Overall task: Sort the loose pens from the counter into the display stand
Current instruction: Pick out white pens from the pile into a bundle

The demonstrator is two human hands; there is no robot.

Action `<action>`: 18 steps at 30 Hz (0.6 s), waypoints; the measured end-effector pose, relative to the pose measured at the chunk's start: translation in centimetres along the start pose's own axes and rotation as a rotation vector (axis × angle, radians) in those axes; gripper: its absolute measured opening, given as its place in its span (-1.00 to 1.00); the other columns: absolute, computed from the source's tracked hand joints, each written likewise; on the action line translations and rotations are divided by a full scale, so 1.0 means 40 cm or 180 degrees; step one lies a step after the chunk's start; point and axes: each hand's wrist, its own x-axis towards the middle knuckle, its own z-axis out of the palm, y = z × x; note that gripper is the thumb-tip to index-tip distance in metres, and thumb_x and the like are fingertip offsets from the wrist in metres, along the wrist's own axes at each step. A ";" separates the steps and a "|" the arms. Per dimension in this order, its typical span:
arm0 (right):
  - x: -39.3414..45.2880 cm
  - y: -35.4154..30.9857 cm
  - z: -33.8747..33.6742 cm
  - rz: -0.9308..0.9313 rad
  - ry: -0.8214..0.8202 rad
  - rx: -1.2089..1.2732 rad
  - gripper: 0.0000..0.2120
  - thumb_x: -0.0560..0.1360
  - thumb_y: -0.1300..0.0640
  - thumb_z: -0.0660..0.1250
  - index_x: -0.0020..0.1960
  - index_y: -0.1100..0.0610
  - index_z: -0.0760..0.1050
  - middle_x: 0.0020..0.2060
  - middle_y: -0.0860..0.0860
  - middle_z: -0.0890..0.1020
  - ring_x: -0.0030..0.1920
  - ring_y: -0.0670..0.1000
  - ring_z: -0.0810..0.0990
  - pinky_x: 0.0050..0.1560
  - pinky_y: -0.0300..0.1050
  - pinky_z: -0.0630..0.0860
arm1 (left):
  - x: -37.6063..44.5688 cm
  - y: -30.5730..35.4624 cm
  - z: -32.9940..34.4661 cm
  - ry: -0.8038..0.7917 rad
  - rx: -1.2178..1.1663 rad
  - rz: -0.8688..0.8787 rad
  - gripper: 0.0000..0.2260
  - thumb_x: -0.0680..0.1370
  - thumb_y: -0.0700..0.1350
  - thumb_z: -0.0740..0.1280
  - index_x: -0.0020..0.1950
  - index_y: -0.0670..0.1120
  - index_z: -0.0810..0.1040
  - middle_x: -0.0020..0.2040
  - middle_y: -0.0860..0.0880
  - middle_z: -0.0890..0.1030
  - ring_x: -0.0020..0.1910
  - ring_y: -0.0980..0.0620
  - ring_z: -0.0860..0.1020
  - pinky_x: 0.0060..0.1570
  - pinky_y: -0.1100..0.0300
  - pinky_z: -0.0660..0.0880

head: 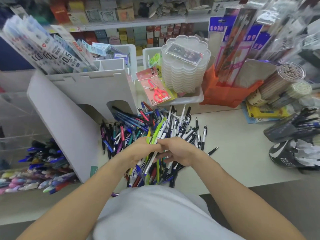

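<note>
Left hand (138, 151): centre of frame, fingers closed round a small bundle of pens, yellow-green barrels (156, 130) sticking up out of the fist.
Right hand (178, 150): touching the left, fingers curled onto the same bundle; seems to be squaring or picking through it.
Loose pens: sprawling heap of mixed plastic ballpoints (138, 125), blue, black, white, red and purple, on the pale desk (233, 141), mid-frame, under and beyond both hands. One black pen (213, 150) lies apart at the heap's right edge.
Display stand: clear acrylic tiered stand (20, 129), left edge of frame, beside a tall white board holder (69, 122). Its lower tiers hold blue and dark pens (45, 158) and pastel ones (15, 182).
Done: several tiers look stocked, though which pens came from the desk cannot be told.
Left: most of the work, by my reading; the heap is large.
Count: hands, two; stands, one; heaps, one; pens in hand, a handful, not countable; pens on desk, many dozens, too tangled to count.
</note>
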 end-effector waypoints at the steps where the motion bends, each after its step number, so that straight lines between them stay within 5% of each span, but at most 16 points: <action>1: -0.002 -0.001 -0.015 0.0001 -0.0034 0.0070 -0.66 0.66 -0.05 0.24 0.21 0.20 0.58 0.07 0.10 0.71 0.10 0.11 0.70 0.16 0.03 0.51 | -0.003 0.007 -0.003 -0.0017 -0.0024 -0.0006 -0.65 0.44 -0.09 0.48 0.18 -0.11 0.51 0.09 0.01 0.61 0.06 0.08 0.54 0.13 0.17 0.48; 5: -0.001 0.006 -0.058 -0.0007 0.0058 0.0527 -0.63 0.60 -0.13 0.35 0.21 0.14 0.49 0.19 0.19 0.66 0.13 0.17 0.69 0.21 0.10 0.61 | -0.024 0.017 -0.036 -0.0163 -0.0046 -0.0075 -0.91 0.51 -0.20 0.42 -0.04 -0.11 0.54 -0.12 -0.03 0.63 -0.21 0.09 0.61 -0.18 0.21 0.60; 9: 0.004 0.008 -0.054 0.0005 0.0270 0.1353 -0.50 0.54 -0.10 0.44 0.37 0.08 0.43 0.30 0.27 0.52 0.10 0.22 0.68 0.00 0.09 0.68 | -0.067 0.006 -0.080 -0.0350 0.0015 -0.0115 -0.85 0.50 -0.17 0.43 -0.05 -0.21 0.52 -0.29 -0.03 0.59 -0.41 0.12 0.56 -0.33 0.24 0.51; 14: 0.036 0.020 -0.027 -0.0414 0.0530 0.1914 -0.21 0.42 -0.01 0.58 0.51 0.04 0.26 0.32 0.15 0.44 0.13 0.16 0.60 0.07 0.15 0.67 | -0.107 -0.005 -0.124 -0.1025 -0.0102 0.0217 -0.81 0.48 -0.14 0.39 -0.22 -0.22 0.46 -0.37 -0.13 0.47 -0.47 -0.03 0.36 -0.32 0.15 0.34; 18: 0.056 0.002 -0.005 -0.0872 0.0577 0.2202 -0.40 0.46 0.11 0.48 0.44 0.03 0.36 0.28 0.12 0.52 0.19 0.17 0.52 -0.13 0.01 0.65 | -0.092 -0.008 -0.115 -0.1492 -0.0864 0.0077 -0.76 0.40 -0.16 0.34 -0.01 -0.22 0.41 -0.36 -0.07 0.50 -0.51 0.03 0.33 -0.39 0.18 0.26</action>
